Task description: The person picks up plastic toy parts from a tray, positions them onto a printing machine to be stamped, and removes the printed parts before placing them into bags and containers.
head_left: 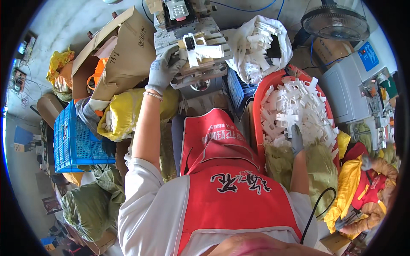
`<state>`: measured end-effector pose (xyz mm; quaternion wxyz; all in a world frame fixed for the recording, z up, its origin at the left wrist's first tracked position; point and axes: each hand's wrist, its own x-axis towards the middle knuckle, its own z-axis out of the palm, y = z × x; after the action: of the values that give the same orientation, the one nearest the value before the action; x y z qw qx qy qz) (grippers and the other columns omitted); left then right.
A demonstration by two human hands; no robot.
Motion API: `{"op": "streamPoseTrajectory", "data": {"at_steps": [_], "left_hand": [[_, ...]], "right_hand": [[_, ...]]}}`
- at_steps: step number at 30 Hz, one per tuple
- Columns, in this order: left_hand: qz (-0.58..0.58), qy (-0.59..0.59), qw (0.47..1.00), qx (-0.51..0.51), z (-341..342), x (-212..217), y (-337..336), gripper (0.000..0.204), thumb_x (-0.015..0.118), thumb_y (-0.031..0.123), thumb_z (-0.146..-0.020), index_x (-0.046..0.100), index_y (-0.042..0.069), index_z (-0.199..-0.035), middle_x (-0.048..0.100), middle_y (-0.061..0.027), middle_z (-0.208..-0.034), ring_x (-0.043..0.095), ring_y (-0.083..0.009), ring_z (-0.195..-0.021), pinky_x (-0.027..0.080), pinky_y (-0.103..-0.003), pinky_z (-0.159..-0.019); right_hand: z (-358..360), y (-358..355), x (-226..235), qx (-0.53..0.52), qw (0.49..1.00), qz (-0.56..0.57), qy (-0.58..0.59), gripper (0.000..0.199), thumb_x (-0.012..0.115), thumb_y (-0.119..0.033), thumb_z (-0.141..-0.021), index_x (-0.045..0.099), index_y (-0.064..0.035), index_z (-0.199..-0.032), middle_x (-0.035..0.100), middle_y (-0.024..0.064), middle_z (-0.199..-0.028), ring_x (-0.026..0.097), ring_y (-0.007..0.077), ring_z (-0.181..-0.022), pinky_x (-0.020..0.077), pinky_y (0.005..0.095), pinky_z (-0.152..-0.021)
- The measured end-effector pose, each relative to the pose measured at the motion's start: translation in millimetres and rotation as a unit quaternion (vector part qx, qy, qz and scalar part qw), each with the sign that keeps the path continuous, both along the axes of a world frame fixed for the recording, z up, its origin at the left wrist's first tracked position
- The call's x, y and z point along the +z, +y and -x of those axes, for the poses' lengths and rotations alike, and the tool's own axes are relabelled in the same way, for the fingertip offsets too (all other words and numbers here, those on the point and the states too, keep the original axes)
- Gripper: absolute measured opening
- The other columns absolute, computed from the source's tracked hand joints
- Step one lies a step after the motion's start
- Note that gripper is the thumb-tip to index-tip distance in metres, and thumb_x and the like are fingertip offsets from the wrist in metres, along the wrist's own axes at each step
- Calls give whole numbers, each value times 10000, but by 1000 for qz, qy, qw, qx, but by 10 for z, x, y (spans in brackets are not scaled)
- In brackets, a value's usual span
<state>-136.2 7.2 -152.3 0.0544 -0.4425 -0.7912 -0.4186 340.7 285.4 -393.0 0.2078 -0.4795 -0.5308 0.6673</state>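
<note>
My left hand (pixel 164 68), in a grey glove, reaches forward and rests its fingers on a white plastic part (pixel 201 52) that lies on the fixture of a small grey machine (pixel 188 25). My right hand (pixel 295 138), also gloved, is down in a red basin (pixel 257 106) heaped with white cross-shaped plastic parts (pixel 294 109). Its fingers close around one white part (pixel 287 120) at the near edge of the heap. I wear a red apron over a white shirt.
An open white sack (pixel 260 45) of more white parts sits beyond the basin. A cardboard box (pixel 121 51), a yellow bag (pixel 124 113) and a blue crate (pixel 74 138) crowd the left. A fan (pixel 335 21) and a grey machine (pixel 348 85) stand at right.
</note>
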Motion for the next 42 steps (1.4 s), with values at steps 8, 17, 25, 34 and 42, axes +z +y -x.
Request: {"op": "streamPoseTrajectory", "data": {"at_steps": [8,17,25,34,42], "left_hand": [[-6,21,1000,-7,37,-55,-18,420,691,118,-791,558,30,-1179,634,-131,-1065,631,-190,-974,498,-301,-840],[17,33,999,4,45,3,-43,451,694,160,-775,556,43,-1189,628,-153,-1084,620,-254,-1002,487,-331,-869],[42,14,999,-28,121,73,54,414,711,173,-765,597,35,-1139,656,-143,-1023,649,-228,-929,499,-306,-821],[-111,28,993,31,-8,-99,-132,396,748,166,-713,620,29,-1061,653,-136,-979,640,-256,-889,508,-326,-784],[-181,-12,941,284,-203,-735,-1399,383,726,104,-743,609,38,-1102,654,-99,-989,630,-187,-887,497,-302,-803]], "right_hand": [[285,-272,291,230,715,-499,-433,543,629,-230,-793,455,-174,-1304,509,132,-1207,516,326,-1066,429,436,-891],[232,-324,-23,200,747,-531,-346,400,602,-191,-789,547,-98,-1173,524,124,-1210,505,319,-1093,411,419,-924],[197,-326,-192,211,773,-484,-351,326,584,-196,-794,583,-88,-1102,542,121,-1189,513,307,-1094,405,417,-934],[275,-286,-84,229,785,-479,-319,279,557,-179,-819,593,-56,-1067,573,151,-1125,530,336,-1053,417,416,-918],[486,-363,61,234,776,-526,-257,280,528,-148,-861,583,-3,-1094,582,187,-1089,532,344,-1029,407,413,-927]]}}
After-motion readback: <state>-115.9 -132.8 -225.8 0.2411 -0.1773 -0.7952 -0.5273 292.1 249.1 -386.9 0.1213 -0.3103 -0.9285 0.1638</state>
